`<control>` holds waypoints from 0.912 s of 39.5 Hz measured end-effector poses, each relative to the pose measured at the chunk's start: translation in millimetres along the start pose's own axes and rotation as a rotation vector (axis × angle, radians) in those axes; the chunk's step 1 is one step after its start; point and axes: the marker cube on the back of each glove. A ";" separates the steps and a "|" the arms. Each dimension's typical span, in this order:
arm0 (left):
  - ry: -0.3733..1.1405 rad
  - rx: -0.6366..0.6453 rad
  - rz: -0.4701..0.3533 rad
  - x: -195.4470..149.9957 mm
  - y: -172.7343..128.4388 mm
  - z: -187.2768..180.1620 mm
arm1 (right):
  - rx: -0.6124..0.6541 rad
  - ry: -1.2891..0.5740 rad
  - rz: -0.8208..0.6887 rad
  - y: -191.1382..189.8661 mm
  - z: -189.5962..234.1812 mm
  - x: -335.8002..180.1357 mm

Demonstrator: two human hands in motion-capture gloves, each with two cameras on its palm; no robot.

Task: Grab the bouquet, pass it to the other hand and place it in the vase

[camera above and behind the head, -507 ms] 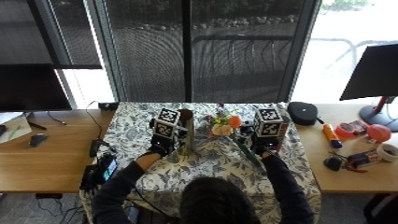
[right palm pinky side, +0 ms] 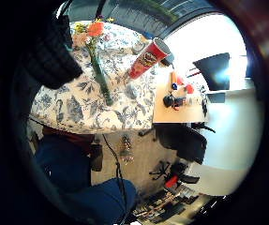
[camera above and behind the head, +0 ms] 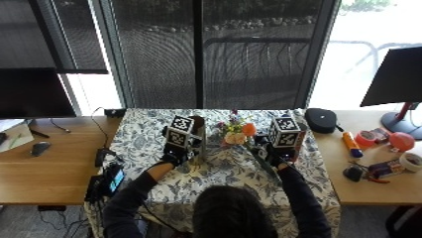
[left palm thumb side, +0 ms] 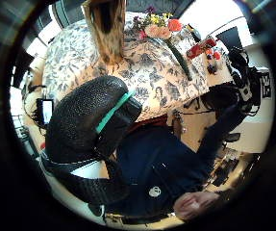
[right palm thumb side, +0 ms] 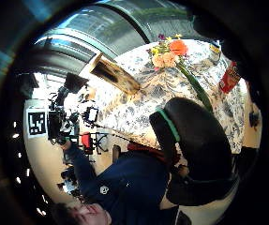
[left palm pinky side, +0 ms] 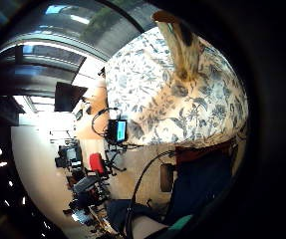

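bouquet (camera above and behind the head: 237, 135) lying on the floral worktop (camera above and behind the head: 217, 171), Pringles can (right palm pinky side: 148, 58) standing nearby, both hands (camera above and behind the head: 175, 157) hovering, can't tell finger positions

Bright daylight from the window (camera above and behind the head: 369, 44) behind the table (camera above and behind the head: 224, 168), glare at right, heavy dark fisheye vignetting in palm views.

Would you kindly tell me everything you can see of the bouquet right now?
The bouquet lies flat on the flowered tablecloth, between the hands. Its head holds orange, peach, yellow and purple blooms, pointing towards the window; a bundle of long green stems trails back towards the person. No hand holds it. The brown vase stands upright beside it.
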 end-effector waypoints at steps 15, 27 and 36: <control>0.143 0.068 0.027 5.4 -4.9 16.1 | -0.123 -0.040 0.111 -5.7 6.7 2.1; 0.165 0.101 0.048 1.4 -3.1 23.2 | -0.188 -0.226 0.418 -66.3 48.8 41.1; 0.194 0.042 0.035 -10.0 -5.3 38.8 | -0.254 -0.206 0.608 -71.3 106.2 58.3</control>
